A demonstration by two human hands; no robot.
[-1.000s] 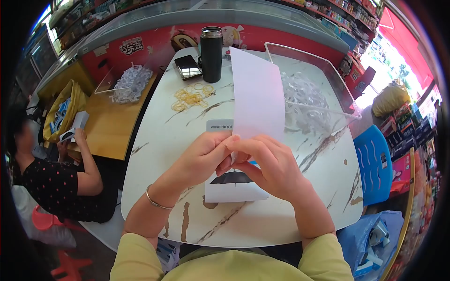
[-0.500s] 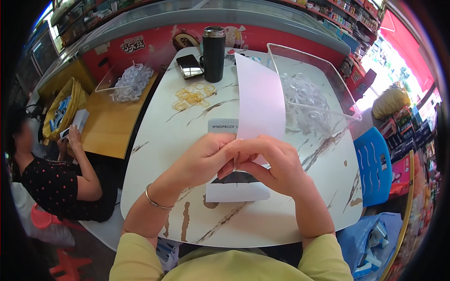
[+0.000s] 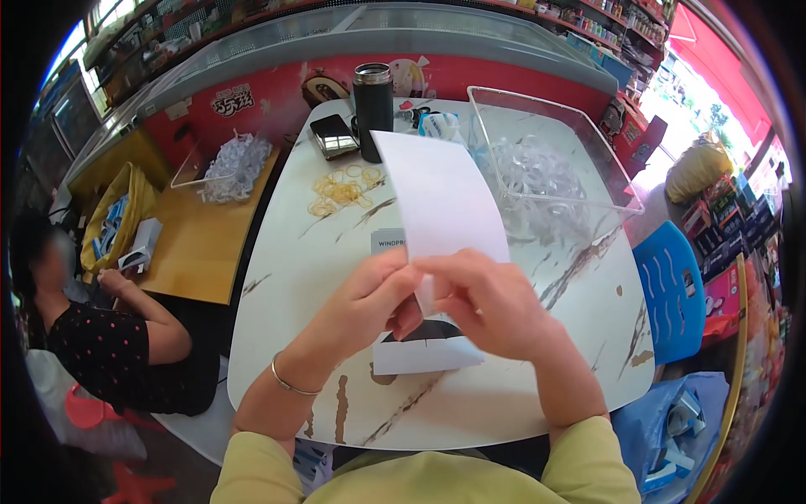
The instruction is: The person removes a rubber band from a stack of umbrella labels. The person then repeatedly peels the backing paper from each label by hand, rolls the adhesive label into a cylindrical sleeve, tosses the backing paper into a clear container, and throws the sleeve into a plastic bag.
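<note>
A white sheet of paper or thin card [image 3: 449, 197] stands up from my hands and bends to the right. Its lower edge is pinched in my left hand [image 3: 363, 301], with the fingers closed. My right hand [image 3: 495, 304] holds the same edge from the right, its index finger touching near my left thumb. Under both hands lies a printed piece [image 3: 428, 357] with dark print, a white flap at the front and lettering starting "WINDPR" at the back. My hands hide its middle.
Yellow rubber bands [image 3: 340, 191], a phone [image 3: 333, 136] and a black flask [image 3: 373, 105] are at the table's back left. A clear bin [image 3: 579, 204] of translucent strips stands at the right. Another person [image 3: 109, 336] sits at the left beside a wooden table [image 3: 197, 260].
The sheet has tilted to the left at its top, and my right fingers have shifted along its lower edge. The other person's hand has moved down, away from the white box.
</note>
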